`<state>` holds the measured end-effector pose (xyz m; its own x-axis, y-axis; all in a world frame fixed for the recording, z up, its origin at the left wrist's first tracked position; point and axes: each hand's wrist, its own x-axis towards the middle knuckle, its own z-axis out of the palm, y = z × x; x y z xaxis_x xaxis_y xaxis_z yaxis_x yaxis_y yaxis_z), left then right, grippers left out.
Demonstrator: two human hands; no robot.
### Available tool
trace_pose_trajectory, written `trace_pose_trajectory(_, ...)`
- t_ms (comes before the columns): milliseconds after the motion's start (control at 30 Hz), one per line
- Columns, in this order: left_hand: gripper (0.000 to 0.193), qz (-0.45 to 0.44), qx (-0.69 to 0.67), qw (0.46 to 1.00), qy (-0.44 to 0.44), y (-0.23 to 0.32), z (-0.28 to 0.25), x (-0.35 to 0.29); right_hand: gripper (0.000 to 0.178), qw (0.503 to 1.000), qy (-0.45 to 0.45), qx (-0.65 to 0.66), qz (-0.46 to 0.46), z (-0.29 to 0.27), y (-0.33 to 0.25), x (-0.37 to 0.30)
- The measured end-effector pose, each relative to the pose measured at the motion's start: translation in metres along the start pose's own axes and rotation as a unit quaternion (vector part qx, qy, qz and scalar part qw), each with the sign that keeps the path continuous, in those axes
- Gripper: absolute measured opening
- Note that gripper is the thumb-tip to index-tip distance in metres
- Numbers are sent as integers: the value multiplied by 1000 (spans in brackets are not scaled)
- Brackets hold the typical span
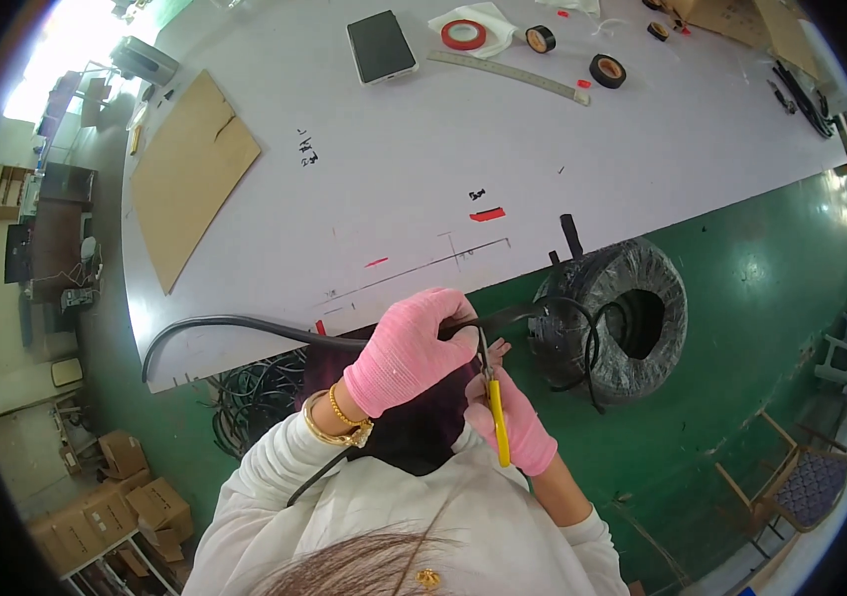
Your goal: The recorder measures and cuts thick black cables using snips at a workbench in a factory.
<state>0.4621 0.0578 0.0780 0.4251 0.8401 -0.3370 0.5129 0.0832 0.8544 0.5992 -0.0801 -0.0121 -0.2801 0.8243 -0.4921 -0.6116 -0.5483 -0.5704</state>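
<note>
My left hand (414, 348), in a pink knit glove, is closed around a black cable (245, 322) at the table's near edge. The cable runs left over the white tabletop, and on the other side toward a wrapped coil on the right. My right hand (515, 417), in a pink glove with bare fingertips, grips a cutting tool with yellow handles (498, 422), which looks like pliers or scissors. Its metal end points up against the cable beside my left hand. Whether the blades touch or enclose the cable I cannot tell.
A plastic-wrapped cable coil (607, 318) stands right of me. Cut black cable pieces (260, 402) lie in a heap below the table's edge. On the white table (364, 219) are a cardboard sheet (190, 184), steel ruler (508, 74), tape rolls (607, 71) and a dark-screened device (381, 48).
</note>
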Motion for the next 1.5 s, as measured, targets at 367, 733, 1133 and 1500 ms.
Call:
trace_pose_trajectory(367,9,21,-2,1000,6,-9,-3,-3,27,969,19,-242,-40,12,-4,-1)
trace_pose_trajectory(733,10,44,-2,999,10,-12,-3,-1,26,928,83,-356,-76,15,-1,-2)
trace_pose_trajectory(1133,14,10,-21,1000,11,-13,2,-4,17,904,127,-402,-71,32,-16,-7)
trace_pose_trajectory(1500,17,20,10,998,53,-7,9,-7,18,899,169,-390,-103,39,-7,-1)
